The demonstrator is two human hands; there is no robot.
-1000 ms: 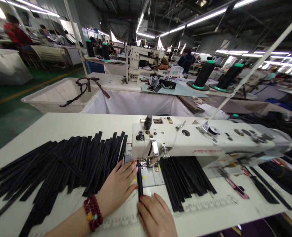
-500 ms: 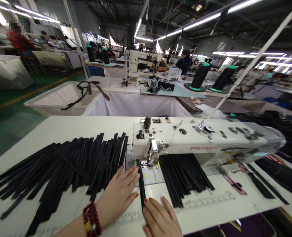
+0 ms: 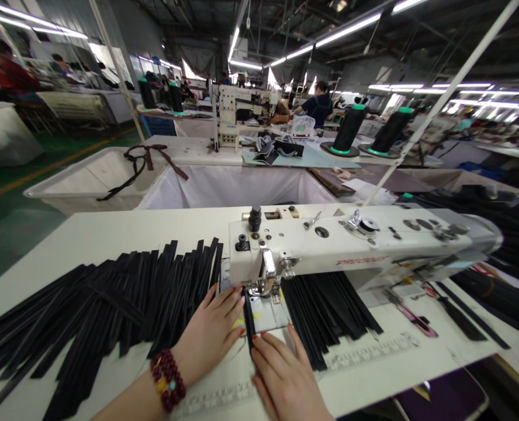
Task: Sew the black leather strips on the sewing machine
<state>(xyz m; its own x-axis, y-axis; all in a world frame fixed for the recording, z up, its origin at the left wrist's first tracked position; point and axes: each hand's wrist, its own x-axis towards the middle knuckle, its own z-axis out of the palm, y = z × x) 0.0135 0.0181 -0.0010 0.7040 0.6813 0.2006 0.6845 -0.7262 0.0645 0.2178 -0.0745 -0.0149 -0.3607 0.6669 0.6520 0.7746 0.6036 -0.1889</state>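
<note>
Black strip (image 3: 249, 318) on the table (image 3: 154, 225), leading up to the metal parts (image 3: 267, 269) at the needle end of the sewing machine (image 3: 351, 245); far end lost among them, cannot tell how far under. Near end covered by the right hand (image 3: 286, 377), fingers gently bent across; cannot tell pinch from light press; wrist cut off below. Rests the left hand (image 3: 213, 327) palm down, fingers loosely spread, tips at the strip's left side, gripping nothing. Past the left edge, part of a heap of strips (image 3: 123, 298), cut off. Behind the machine's arm, far ends of a second bunch (image 3: 325, 316), hidden. Partly behind the right hand, a ruler (image 3: 371, 358), numbers too faint to read. Reads PRECIOUS in smeared red on the machine; seems to read JUKI in tiny blue on the rear machine (image 3: 229, 108).
</note>
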